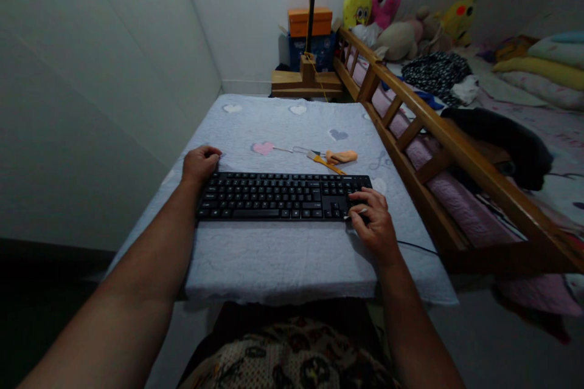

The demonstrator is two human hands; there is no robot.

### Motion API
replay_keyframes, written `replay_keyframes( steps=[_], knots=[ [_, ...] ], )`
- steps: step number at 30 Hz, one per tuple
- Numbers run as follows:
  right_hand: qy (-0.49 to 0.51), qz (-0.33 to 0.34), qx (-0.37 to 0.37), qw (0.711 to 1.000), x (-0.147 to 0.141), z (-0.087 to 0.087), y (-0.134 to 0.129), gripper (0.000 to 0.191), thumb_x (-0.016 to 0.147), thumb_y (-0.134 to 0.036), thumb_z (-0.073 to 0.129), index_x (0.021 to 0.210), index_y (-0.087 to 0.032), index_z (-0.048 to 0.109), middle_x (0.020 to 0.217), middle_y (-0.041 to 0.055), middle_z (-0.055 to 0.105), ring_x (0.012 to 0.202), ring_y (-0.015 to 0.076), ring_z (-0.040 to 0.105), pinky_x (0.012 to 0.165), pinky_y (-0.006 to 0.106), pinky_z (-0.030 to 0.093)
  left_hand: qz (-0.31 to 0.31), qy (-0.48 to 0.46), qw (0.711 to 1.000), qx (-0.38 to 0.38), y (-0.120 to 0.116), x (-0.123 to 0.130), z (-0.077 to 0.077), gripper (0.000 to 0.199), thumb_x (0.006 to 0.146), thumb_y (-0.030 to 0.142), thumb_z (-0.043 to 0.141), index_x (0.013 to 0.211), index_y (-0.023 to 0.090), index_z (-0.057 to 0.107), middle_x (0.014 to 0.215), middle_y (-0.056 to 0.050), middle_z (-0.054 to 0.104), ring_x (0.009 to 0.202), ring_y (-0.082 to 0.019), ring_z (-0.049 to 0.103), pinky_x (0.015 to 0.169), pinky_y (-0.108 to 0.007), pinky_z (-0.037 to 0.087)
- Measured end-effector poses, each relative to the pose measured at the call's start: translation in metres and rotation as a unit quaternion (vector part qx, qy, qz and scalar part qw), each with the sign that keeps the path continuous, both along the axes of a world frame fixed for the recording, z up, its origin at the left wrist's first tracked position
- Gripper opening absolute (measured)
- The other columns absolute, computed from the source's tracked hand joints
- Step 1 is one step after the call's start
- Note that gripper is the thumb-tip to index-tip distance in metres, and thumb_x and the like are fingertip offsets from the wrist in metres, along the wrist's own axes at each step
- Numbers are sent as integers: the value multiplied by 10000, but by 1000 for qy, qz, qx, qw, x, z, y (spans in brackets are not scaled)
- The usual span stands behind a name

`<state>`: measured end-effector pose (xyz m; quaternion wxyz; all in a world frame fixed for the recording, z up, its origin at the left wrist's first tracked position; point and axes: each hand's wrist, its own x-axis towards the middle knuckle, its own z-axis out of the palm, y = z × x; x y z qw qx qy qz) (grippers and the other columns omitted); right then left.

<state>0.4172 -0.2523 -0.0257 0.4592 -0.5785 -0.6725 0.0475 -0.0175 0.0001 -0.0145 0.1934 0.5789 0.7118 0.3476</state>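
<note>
A black computer keyboard (264, 196) lies flat across the cloth-covered table in front of me. My left hand (201, 164) is curled closed at its upper left corner, touching or very near that end; whatever may be inside the fingers is hidden. Over the number pad at the right end, my right hand (370, 219) pinches a thin white stick that looks like a cotton swab (358, 213), its tip at the lower keyboard edge. Behind the keyboard lie a yellow flat brush (326, 162) and an orange-handled tool (342, 157) with thin wire at its front.
A pale cloth with heart shapes (283, 255) covers the table. Along the right runs a wooden bed rail (410, 115), with plush toys and bedding beyond. A black cable (417, 247) trails off right. Boxes (310, 22) and a wooden stand (308, 80) are behind the table.
</note>
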Motion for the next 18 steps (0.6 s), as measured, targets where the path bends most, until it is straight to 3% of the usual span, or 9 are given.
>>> replay_keyframes(
  steps=[18],
  knots=[
    [-15, -42, 34, 998, 2, -4, 2, 180, 963, -190, 647, 840, -289, 732, 1176, 76, 819, 1346, 361, 651, 1225, 690, 495, -1, 3, 1000, 2, 0, 0, -2, 197, 694, 272, 656, 829, 243, 796, 856, -49, 803, 943, -289, 751, 900, -360, 609]
  ],
)
